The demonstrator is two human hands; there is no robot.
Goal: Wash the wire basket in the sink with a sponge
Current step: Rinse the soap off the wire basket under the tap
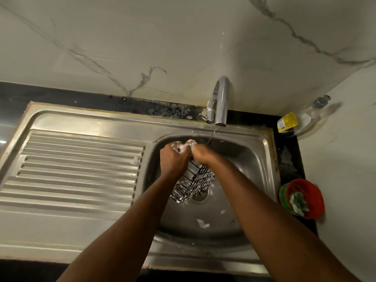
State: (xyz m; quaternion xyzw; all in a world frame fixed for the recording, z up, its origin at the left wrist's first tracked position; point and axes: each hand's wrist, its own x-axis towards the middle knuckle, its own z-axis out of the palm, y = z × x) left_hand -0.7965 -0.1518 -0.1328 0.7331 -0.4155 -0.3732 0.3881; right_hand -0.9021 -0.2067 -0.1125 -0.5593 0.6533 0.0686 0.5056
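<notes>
A soapy wire basket (pixel 193 183) hangs tilted over the steel sink (pixel 258 159), its lower end above the drain. My left hand (pixel 173 157) grips the basket's upper end, foam on its fingers. My right hand (pixel 200 153) is curled round a foamy sponge (pixel 190 143) at the basket's top, right beside the left hand. Most of the sponge is hidden by fingers and suds. A thin stream of water runs from the tap (pixel 221 102) just right of my hands.
A ribbed steel draining board (pixel 77 171) lies left of the bowl. A red bowl (pixel 305 198) with a green scrubber sits on the dark counter at right. A clear soap bottle (pixel 305 117) with a yellow label stands in the back right corner. Foam blobs lie in the sink.
</notes>
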